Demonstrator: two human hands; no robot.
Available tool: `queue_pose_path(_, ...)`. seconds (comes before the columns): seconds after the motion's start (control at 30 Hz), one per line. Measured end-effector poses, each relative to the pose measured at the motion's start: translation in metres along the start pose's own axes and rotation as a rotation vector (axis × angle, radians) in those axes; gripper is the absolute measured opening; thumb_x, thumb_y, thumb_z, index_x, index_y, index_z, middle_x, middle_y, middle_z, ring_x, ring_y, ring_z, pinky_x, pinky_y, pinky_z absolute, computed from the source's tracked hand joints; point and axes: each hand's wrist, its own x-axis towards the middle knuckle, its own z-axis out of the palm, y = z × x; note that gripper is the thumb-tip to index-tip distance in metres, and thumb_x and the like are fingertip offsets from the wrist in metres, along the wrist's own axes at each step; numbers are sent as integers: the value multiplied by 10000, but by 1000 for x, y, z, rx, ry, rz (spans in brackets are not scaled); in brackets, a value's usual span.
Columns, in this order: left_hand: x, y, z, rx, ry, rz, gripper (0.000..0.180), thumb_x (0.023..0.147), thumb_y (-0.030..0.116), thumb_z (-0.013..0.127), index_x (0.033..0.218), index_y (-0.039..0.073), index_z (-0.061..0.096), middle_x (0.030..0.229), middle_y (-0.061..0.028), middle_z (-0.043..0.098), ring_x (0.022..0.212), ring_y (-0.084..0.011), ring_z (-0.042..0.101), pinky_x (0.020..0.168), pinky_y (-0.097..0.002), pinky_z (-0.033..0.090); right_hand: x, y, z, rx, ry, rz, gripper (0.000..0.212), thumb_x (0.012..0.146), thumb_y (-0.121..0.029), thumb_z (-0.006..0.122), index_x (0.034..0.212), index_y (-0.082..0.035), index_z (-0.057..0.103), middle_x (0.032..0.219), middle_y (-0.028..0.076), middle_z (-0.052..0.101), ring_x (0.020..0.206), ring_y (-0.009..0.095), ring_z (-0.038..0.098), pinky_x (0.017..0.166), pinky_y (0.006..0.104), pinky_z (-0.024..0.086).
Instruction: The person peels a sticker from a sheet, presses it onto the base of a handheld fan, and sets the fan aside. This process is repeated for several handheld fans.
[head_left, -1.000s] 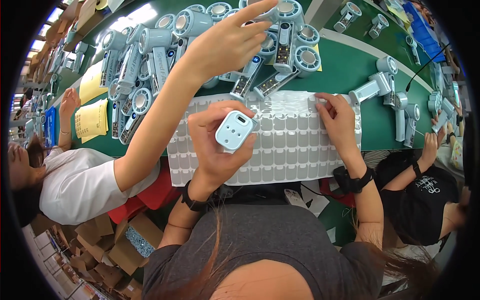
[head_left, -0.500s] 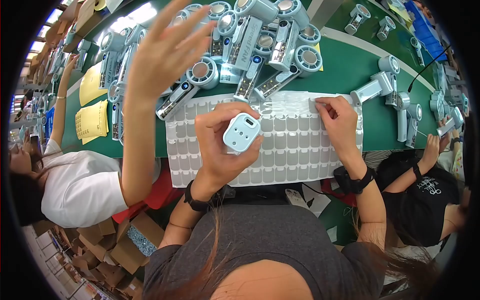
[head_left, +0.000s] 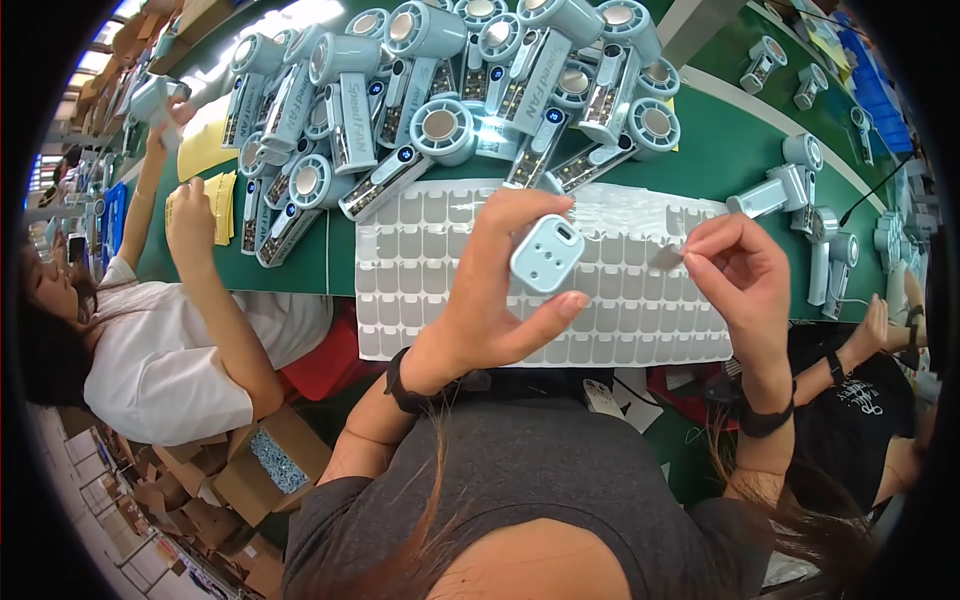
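Note:
My left hand (head_left: 478,305) holds a light-blue handheld fan (head_left: 547,254) with its base end facing up. A charging slot and several small holes show on that end; the rest of the fan is hidden below. Thumb and fingers curve around its sides. To the right, my right hand (head_left: 745,280) pinches a small grey sticker (head_left: 665,258) between thumb and forefinger, just above the sticker sheet. That white sticker sheet (head_left: 600,347) lies flat on the green table under both hands, with rows of grey rounded stickers. Part of its upper right is bare backing.
Many light-blue handheld fans (head_left: 440,125) are piled beyond the sheet. More fans (head_left: 770,190) lie at the right. Yellow paper sheets (head_left: 224,208) sit at the left. Co-workers sit on both sides, the left one's hand (head_left: 190,225) near the pile. Cardboard boxes (head_left: 255,480) stand at the lower left.
My right hand has lifted off the sheet with a sticker in its fingers. My left hand and its fan have shifted right in view. The left co-worker's arm has drawn back, and more fans lie at left.

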Motion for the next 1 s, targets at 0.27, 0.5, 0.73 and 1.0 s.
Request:
queue_pose_path(0.27,-3,-7,12,94,51,157,669,875,440,581,1309,-22,366,1184,-211,453,1049,-336,441,933,-423,339,13,-52,46,245,-71,214,241,769,46,704,920,-25,530,832,32,613,734,58,568,673,181,447)
queue_pose_path(0.5,-7,-13,18,62,73,178,654,922,481,492,1315,-23,353,1195,-228,433,1048,-342,431,933,-435,331,19,-46,60,268,-112,206,461,750,55,720,1066,-54,402,806,43,623,698,50,560,662,174,430)
queue_pose_path(0.73,-7,-13,17,27,59,168,638,928,472,481,1317,-17,355,1195,-229,429,1049,-342,429,934,-438,334,20,-45,59,187,-134,177,484,747,57,726,1058,-68,377,792,49,627,673,35,546,637,169,414)
queue_pose_path(1.0,-8,-12,18,12,54,149,602,922,425,500,1313,-10,362,1196,-228,429,1052,-343,429,936,-440,334,17,-45,62,143,-127,113,461,754,57,722,1022,-79,372,785,47,623,662,28,534,615,162,397)
